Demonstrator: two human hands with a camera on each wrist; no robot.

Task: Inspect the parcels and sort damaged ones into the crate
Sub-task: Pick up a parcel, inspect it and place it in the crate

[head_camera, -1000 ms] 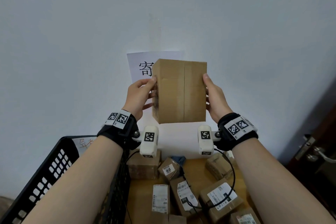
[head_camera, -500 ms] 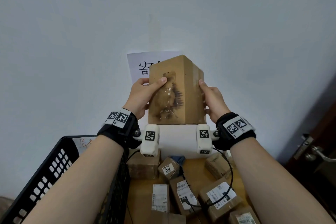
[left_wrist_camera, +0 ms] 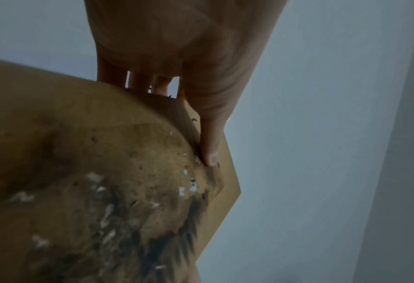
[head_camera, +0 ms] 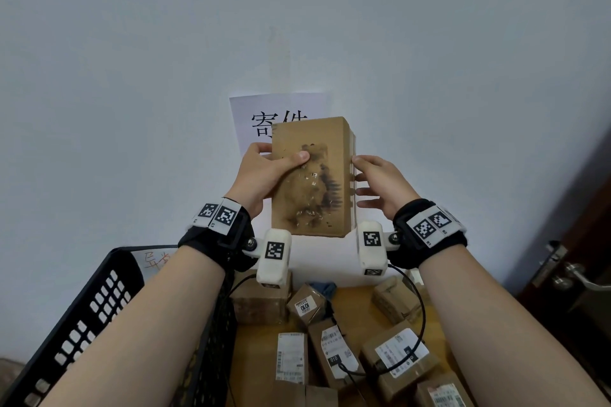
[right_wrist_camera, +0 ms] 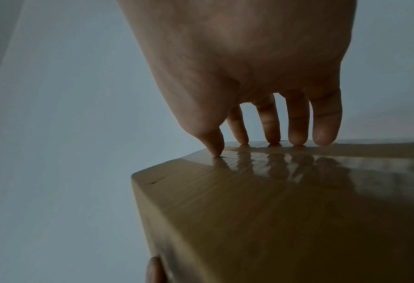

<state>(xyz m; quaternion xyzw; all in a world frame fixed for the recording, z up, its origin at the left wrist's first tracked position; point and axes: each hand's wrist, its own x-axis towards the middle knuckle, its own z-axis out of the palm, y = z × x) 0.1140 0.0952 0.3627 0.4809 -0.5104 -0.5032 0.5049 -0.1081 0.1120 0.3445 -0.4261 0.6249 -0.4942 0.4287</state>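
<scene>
Pale wall, wooden bench [head_camera: 355, 299] strewn with parcels. We hold the stained parcel [head_camera: 310, 175] aloft: left hand [head_camera: 264, 172] clamps its left edge, right hand [head_camera: 380, 182] steadies with straight fingertips. Looks light, stiff; glossy tape likely slippery, so grip the edges. Black crate [head_camera: 99, 301] waits near-left.

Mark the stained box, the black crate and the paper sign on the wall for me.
stained box [head_camera: 310, 188], head view, on the dark blotch of its front face.
black crate [head_camera: 99, 301], head view, on its perforated side wall.
paper sign [head_camera: 254, 112], head view, on its white upper left area.
</scene>
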